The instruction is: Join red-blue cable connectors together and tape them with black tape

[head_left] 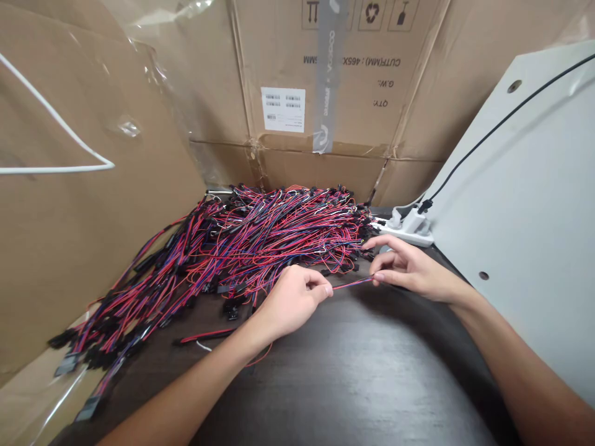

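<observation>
Between my two hands a thin red, blue and black wire bundle [352, 284] is stretched just above the dark tabletop. My left hand [297, 297] pinches one part of it, fingers closed and curled. At the other side my right hand [402, 266] grips it between thumb and fingertip, with its index finger held apart. Whatever lies inside the fingers is hidden. Behind the hands spreads a large heap of wire harnesses [288, 229], mostly red, blue and black with dark connectors. A separate red and black wire piece [207, 335] lies partly under my left forearm.
A white power strip [409, 234] with a plugged-in adapter and black cable [506, 118] sits behind my right hand. Cardboard [279, 49] walls the back and left. A white panel [520, 204] stands on the right. More harnesses [125, 316] trail toward the table's left edge.
</observation>
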Demonstrator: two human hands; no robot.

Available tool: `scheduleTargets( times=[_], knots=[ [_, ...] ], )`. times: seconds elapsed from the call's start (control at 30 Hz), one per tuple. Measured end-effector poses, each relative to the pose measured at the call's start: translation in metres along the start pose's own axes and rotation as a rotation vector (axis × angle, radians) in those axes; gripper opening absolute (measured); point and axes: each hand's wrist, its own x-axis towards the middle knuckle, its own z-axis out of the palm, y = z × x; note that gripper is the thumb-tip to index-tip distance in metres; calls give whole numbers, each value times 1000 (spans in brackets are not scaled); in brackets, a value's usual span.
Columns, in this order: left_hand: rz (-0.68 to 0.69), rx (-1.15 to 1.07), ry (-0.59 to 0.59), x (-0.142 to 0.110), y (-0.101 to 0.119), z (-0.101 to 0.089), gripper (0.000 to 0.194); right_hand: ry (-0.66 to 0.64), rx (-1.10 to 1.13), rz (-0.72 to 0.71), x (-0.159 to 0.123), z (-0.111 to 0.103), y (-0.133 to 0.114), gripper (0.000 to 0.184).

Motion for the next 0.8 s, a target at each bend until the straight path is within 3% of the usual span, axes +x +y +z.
scheduleTargets(
  times=[0.8],
  knots=[
    [55, -60, -28, -5, 9, 4, 21, 42, 51, 3, 5, 10, 1, 35]
  ],
)
